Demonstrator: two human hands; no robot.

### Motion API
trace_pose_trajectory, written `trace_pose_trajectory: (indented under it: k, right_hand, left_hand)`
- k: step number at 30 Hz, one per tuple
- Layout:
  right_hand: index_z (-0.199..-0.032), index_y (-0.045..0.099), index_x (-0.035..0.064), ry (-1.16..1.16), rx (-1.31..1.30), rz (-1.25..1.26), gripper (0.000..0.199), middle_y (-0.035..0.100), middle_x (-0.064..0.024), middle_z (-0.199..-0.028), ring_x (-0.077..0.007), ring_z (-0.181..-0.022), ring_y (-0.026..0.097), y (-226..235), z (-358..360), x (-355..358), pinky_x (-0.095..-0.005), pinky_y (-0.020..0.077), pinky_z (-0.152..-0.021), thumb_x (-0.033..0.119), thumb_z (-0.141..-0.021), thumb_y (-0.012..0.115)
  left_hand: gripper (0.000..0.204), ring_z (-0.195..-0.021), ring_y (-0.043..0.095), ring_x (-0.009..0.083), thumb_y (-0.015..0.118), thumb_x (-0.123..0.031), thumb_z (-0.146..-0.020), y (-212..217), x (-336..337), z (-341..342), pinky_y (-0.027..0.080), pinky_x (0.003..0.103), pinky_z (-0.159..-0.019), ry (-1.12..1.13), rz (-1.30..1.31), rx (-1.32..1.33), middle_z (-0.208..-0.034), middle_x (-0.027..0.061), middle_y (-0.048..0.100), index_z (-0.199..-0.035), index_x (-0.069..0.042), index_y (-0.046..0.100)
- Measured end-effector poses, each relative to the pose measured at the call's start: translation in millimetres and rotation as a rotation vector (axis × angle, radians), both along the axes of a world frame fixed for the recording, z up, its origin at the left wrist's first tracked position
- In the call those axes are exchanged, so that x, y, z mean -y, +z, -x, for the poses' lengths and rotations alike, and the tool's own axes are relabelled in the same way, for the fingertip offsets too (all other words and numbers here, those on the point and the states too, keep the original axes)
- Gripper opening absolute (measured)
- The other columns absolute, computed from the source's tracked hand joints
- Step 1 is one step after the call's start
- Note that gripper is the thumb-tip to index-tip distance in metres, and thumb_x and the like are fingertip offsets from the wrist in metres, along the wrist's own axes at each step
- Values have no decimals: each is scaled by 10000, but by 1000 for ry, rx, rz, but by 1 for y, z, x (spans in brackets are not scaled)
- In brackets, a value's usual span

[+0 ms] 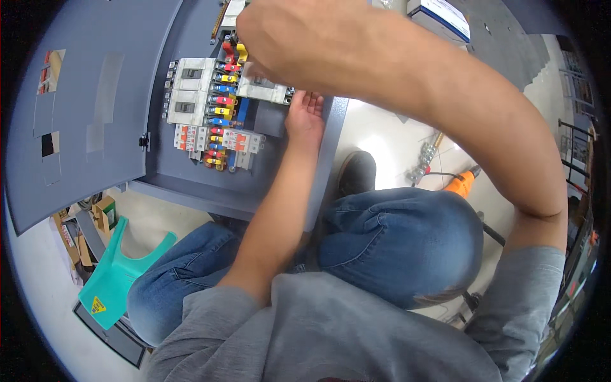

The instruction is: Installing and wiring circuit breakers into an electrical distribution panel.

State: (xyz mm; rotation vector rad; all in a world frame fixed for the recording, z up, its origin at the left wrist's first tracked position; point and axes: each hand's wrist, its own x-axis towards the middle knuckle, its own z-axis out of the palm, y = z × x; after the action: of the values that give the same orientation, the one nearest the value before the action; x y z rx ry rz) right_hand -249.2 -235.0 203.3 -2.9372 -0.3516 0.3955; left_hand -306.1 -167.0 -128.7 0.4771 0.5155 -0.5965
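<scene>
My right arm reaches across the top of the view, and my right hand [270, 35] is over a white moulded-case circuit breaker [264, 89] on the right of the panel. Its fingers are hidden behind the back of the hand. Palm up, my left hand [305, 118] lies by that breaker's right end, close to the terminal screws, with its fingers loosely extended. Red, yellow and blue busbar tabs [223, 89] run down the middle. Left of them sit two more white breakers [191, 89]. Smaller breakers with orange levers [238, 141] are mounted below.
The grey metal cabinet [210, 191] has its door [95, 127] swung out to the left. A teal plastic stool [118, 274] stands at lower left. On the floor to the right are an orange power tool [461, 184] and metal parts [423, 162]. A box [442, 16] is beyond.
</scene>
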Motion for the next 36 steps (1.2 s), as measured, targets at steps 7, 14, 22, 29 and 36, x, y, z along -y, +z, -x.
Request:
trace_pose_trajectory:
  k: [7, 14, 22, 29, 36]
  right_hand:
    - [-798, 742, 30, 66, 219, 129, 116, 716, -154, -793, -285, -783, 723, -12, 15, -1, -404, 590, -660, 83, -737, 659]
    - [-777, 735, 33, 104, 187, 93, 115, 714, -152, -783, -289, -773, 722, -15, 15, 5, -402, 588, -641, 107, -743, 654]
    - [-777, 734, 35, 101, 168, 41, 119, 713, -152, -785, -294, -770, 721, -14, 8, 1, -393, 586, -626, 110, -760, 643]
    - [-780, 735, 43, 134, 154, 70, 148, 715, -149, -789, -291, -764, 722, -13, 6, 3, -396, 582, -620, 141, -782, 625]
    - [-761, 724, 14, 160, -25, 136, 154, 704, -184, -782, -292, -756, 713, 13, 3, -11, -370, 573, -640, 144, -781, 643]
  left_hand:
    - [178, -889, 621, 144, 639, -204, -928, 8, 4, 0, 499, 296, -801, 0, -44, -51, -977, 17, 664, -1051, -76, 633]
    - [180, -884, 629, 146, 628, -178, -929, 19, -2, 7, 502, 288, -786, -55, -104, -41, -978, 19, 667, -1065, -59, 634]
    - [197, -874, 631, 147, 645, -151, -913, 18, -4, 1, 502, 285, -775, -38, -55, -50, -959, 25, 668, -1083, -53, 630]
    - [166, -848, 638, 152, 663, -152, -903, 25, 4, 9, 508, 289, -758, 18, -114, -94, -937, 33, 671, -1039, -60, 639]
    - [144, -828, 644, 156, 684, -159, -892, 32, -3, 9, 515, 287, -746, 28, -114, -114, -910, 33, 672, -995, -67, 644]
